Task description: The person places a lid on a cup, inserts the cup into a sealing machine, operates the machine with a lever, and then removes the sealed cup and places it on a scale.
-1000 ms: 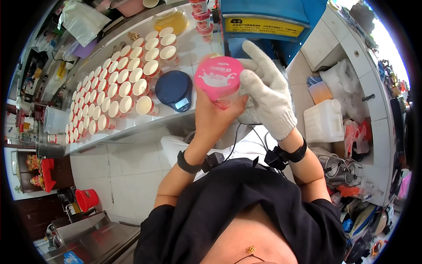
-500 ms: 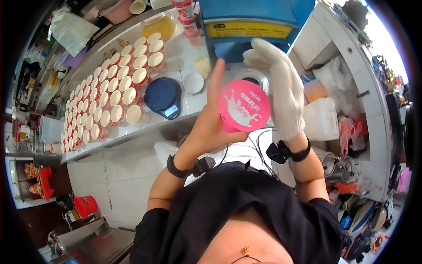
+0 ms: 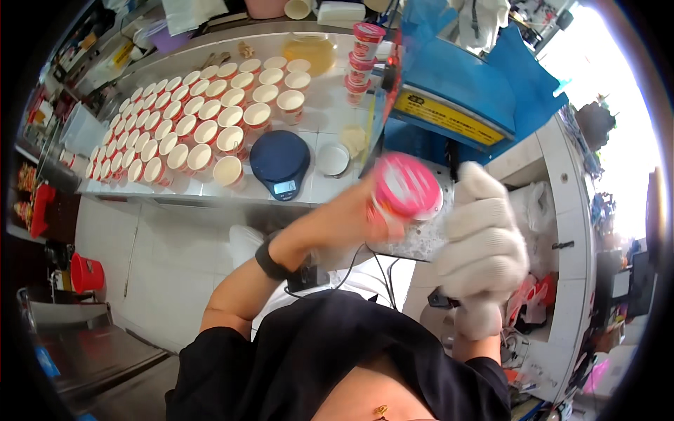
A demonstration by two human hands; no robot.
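Note:
My left hand [image 3: 347, 217] is wrapped round a paper cup with a pink printed lid [image 3: 406, 184], tilted a little toward me. Motion blurs both hand and cup. The cup is in front of a blue sealing machine [image 3: 449, 102], above its grey speckled base [image 3: 421, 242]. Beside it on the right, apart from the cup, my right hand [image 3: 484, 245] wears a white knitted glove. Its fingers are curled into a fist, and nothing shows in them.
Rows of open red-and-white paper cups [image 3: 206, 132] cover the counter's left. Nearer me stand a dark blue digital scale [image 3: 279, 156] and a small round metal dish [image 3: 333, 158]. Stacked pink-lidded cups [image 3: 361, 64] stand left of the machine. A red bucket [image 3: 86, 272] sits on the floor.
The flat gloved right hand beside the lid has drawn back toward me and closed into a fist. My left hand still holds the cup, now tilted. The view has turned toward the right.

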